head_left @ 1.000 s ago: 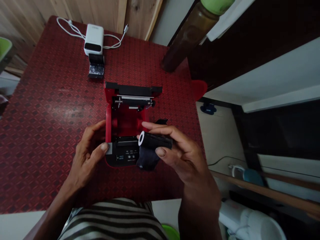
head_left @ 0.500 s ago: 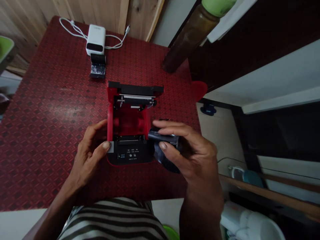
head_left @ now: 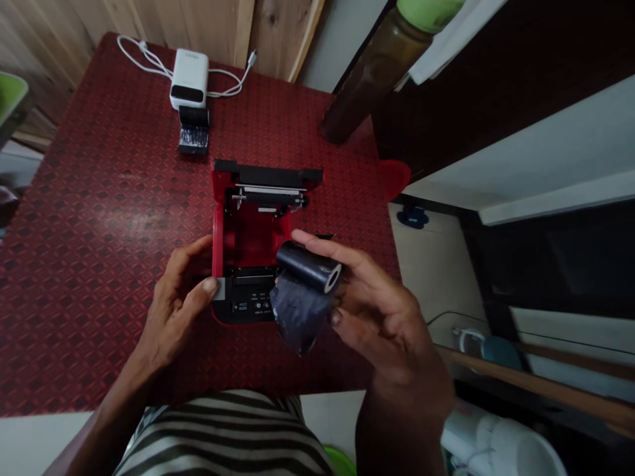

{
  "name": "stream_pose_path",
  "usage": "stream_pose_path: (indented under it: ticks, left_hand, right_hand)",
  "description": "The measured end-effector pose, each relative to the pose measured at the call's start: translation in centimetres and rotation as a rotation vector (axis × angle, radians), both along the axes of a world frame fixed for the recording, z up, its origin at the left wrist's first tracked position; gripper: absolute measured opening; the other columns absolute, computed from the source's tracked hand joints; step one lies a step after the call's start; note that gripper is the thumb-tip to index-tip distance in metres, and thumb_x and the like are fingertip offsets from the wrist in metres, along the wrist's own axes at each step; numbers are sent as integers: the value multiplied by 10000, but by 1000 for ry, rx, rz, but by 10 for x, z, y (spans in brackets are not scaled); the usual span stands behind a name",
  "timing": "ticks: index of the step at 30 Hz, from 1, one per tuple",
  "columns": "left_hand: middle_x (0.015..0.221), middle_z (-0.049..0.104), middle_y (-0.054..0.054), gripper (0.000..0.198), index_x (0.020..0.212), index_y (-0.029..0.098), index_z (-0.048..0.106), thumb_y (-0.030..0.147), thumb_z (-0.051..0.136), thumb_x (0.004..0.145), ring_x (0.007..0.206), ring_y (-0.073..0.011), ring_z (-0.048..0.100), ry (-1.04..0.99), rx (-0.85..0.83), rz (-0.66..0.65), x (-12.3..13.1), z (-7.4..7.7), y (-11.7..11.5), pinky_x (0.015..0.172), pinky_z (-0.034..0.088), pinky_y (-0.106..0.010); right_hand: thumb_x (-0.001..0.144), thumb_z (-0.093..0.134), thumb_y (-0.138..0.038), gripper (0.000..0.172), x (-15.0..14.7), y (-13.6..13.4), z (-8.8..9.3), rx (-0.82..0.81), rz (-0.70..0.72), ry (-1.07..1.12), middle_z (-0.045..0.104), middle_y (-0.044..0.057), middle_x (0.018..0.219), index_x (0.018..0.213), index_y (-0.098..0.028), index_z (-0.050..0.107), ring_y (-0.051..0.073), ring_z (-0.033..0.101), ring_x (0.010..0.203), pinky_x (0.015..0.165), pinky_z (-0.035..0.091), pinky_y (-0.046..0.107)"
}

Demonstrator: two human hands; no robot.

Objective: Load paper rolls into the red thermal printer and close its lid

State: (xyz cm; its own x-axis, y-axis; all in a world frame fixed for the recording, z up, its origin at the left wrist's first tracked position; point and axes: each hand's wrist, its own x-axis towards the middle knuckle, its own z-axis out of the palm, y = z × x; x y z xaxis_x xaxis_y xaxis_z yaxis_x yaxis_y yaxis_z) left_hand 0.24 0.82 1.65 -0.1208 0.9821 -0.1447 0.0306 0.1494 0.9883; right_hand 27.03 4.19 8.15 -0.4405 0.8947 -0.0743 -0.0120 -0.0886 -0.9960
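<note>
A red and black printer [head_left: 253,241] stands on the table with its lid [head_left: 278,177] raised and its red inner bay exposed. My left hand [head_left: 186,291] grips its left side, thumb on the front corner and fingers along the wall. In my right hand [head_left: 377,297] is a small dark paper roll [head_left: 308,266], held tilted over the right front of the printer, its pale core end facing right. A loose, crumpled dark sheet [head_left: 302,311] hangs from the roll and covers part of the button panel [head_left: 248,301].
At the back of the red patterned table [head_left: 114,231] lies a white power bank [head_left: 190,76] with a white cable [head_left: 231,82]. A curled dark strip [head_left: 193,132] sits before it. A tall brown bottle [head_left: 377,76] with a green lid stands at the back right.
My right hand has turned the roll so that its core end shows, and brought it left over the printer's panel. The loose sheet has swung left with it. My left hand stays put.
</note>
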Motion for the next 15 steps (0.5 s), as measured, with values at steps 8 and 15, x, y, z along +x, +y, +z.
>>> stream_pose_path:
  ticks: [8, 15]
  left_hand:
    - [1467, 805, -96, 593, 1556, 278, 683, 590, 753, 1057, 1305, -358, 792, -21, -11, 0, 0, 1, 0, 1082, 659, -488]
    - [1493, 791, -105, 587, 1558, 274, 688, 595, 734, 1069, 1351, -371, 776, -10, -10, -3, 0, 2, -1, 1115, 657, -499]
  right_hand:
    - [934, 965, -501, 516, -4, 5, -5, 26, -162, -59, 795, 37, 1567, 1419, -476, 791, 368, 868, 1169, 872, 781, 535]
    - [1005, 901, -521, 348, -13, 8, -16, 64, -235, 106, 904, 39, 1144, 1310, -369, 833, 252, 873, 984, 796, 744, 380]
